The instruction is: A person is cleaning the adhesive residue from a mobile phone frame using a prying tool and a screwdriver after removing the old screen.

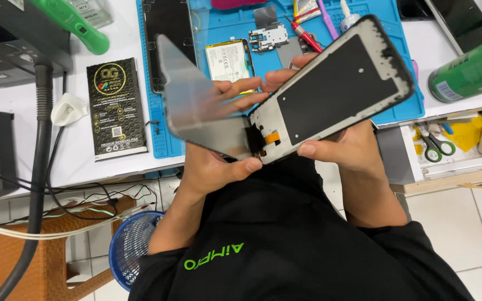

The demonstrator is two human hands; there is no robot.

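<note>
A white bench [85, 161] with a blue mat [235, 39] is seen past the hands. A phone screen frame [336, 89] is held up above the lap by the right hand [347, 150], which is closed around its lower edge. A thin grey sheet [196, 106], joined to the frame's near end, is gripped by the left hand [218, 161], thumb under, fingers over. A small orange cable [271, 137] is seen between both thumbs.

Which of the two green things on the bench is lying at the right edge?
The green spray can lies at the right edge; the green-handled tool is at top left.
</note>
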